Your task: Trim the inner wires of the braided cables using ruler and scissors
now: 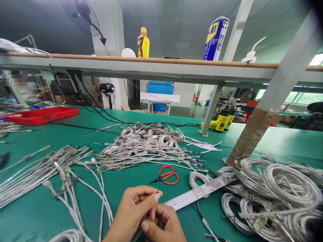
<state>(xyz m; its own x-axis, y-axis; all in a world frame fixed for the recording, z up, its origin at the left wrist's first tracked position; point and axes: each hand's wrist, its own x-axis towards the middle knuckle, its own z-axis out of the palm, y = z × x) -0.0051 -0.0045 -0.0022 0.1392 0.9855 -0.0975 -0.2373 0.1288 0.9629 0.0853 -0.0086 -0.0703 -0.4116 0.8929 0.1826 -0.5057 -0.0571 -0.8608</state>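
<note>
My left hand (135,208) and my right hand (163,223) are together at the bottom centre, low over the green table (131,183). Both are closed in a pinch on the thin end of a cable (153,201), thumb and fingertips pressed together; the cable end is mostly hidden by the fingers. A steel ruler (199,191) lies flat just right of my hands. Orange-handled scissors (166,175) lie shut a little beyond them.
Coiled silver cables are heaped at centre (148,144) and at right (277,195); straight cable bundles (37,171) spread at left. A red tray (41,115) sits far left. A taped shelf post (254,132) stands at right. Bottles stand on the overhead shelf (156,62). A person is far left.
</note>
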